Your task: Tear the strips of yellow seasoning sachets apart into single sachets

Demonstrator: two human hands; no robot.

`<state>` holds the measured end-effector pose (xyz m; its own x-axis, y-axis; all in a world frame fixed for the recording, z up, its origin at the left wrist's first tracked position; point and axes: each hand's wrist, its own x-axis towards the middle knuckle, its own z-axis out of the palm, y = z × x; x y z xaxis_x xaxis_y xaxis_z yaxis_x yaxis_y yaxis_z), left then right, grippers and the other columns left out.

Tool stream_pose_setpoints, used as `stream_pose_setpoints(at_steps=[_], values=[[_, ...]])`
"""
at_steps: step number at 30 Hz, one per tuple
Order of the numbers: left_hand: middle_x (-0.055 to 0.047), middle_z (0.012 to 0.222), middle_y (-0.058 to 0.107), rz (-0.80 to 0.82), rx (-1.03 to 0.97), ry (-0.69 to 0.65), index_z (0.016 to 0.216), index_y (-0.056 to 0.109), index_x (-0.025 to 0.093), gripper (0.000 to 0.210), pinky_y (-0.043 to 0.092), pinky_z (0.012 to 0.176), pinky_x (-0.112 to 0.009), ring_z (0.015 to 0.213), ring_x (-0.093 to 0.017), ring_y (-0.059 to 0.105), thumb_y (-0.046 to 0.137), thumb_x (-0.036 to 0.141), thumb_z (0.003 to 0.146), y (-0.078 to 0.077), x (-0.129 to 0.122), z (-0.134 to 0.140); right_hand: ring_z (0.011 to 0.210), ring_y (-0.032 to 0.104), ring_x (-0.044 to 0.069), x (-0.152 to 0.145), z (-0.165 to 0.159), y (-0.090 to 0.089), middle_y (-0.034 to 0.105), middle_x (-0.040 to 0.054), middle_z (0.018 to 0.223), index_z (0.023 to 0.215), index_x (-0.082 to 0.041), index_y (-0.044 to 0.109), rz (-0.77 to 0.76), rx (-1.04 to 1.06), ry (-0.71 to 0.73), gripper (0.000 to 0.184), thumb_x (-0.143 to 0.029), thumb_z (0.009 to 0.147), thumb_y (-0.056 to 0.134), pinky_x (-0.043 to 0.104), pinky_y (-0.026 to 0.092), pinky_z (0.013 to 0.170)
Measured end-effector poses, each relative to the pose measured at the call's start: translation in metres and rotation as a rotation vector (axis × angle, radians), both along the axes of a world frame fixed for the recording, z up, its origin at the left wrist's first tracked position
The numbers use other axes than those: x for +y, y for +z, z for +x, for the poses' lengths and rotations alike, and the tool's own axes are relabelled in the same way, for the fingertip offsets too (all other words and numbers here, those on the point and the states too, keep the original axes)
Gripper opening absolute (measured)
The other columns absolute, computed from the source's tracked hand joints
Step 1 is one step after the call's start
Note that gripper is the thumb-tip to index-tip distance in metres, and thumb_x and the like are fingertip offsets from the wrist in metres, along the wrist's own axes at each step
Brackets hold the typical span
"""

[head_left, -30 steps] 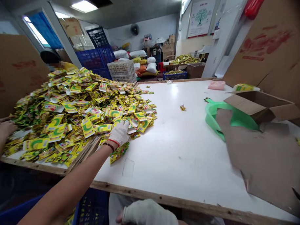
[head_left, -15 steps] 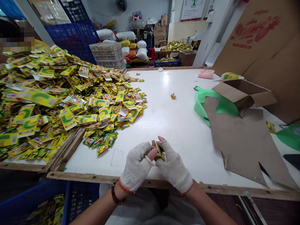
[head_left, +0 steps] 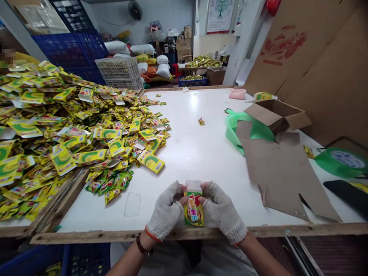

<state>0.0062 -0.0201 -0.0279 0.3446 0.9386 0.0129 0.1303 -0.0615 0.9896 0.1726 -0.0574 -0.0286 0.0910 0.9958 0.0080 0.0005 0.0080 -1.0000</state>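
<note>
A pile [head_left: 80,117] of yellow packs covers the left side of the tabletop [head_left: 187,154], with green packets [head_left: 122,179] at its near fringe. On its right fringe lies a yellow carton [head_left: 151,161] bearing a barcode. The left hand [head_left: 165,211] has its grip closed on the left side of a box [head_left: 193,208] at the middle of the near edge. "TWINS" reads sideways down its front; its long axis runs from near edge to far, white flap at the far end. Beyond lies a lone packet [head_left: 201,121]. The right hand [head_left: 225,213] grips the box's right side. Toward the right edge, a cardboard sheet [head_left: 281,171] partly covers a green basin [head_left: 233,134]; a panel [head_left: 314,69] behind carries red print, illegible.
</note>
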Motion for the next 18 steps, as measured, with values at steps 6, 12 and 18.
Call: stream_pose_setpoints(at_steps=[6,12,18], values=[[-0.003,0.078,0.06,0.115,0.127,-0.119,0.079,0.063,0.014,0.015,0.044,0.073,-0.026,0.08,-0.016,0.054,0.058,0.029,0.077,0.013,0.012,-0.008,0.071,0.06,0.018,0.011,0.005,0.01,0.066,0.0035,0.072,0.072,-0.016,0.063,-0.06,-0.214,0.03,0.014,-0.026,0.073,0.054,0.03,0.05,0.066],[-0.001,0.079,0.057,-0.082,-0.064,-0.076,0.091,0.055,0.015,0.024,0.045,0.065,-0.024,0.071,-0.014,0.054,0.063,0.027,0.071,0.015,0.015,-0.004,0.078,0.061,0.016,0.018,0.001,0.012,0.066,0.0041,0.088,0.096,-0.017,0.061,-0.012,-0.1,0.029,0.026,-0.021,0.073,0.053,0.028,0.05,0.07],[-0.002,0.072,0.056,0.022,0.052,-0.142,0.072,0.058,0.012,0.019,0.041,0.063,-0.022,0.07,-0.013,0.05,0.056,0.031,0.078,0.024,0.015,-0.005,0.068,0.058,0.014,0.013,0.001,0.023,0.065,0.0013,0.069,0.073,-0.016,0.066,0.052,-0.256,0.075,0.019,-0.026,0.078,0.051,0.023,0.046,0.061]])
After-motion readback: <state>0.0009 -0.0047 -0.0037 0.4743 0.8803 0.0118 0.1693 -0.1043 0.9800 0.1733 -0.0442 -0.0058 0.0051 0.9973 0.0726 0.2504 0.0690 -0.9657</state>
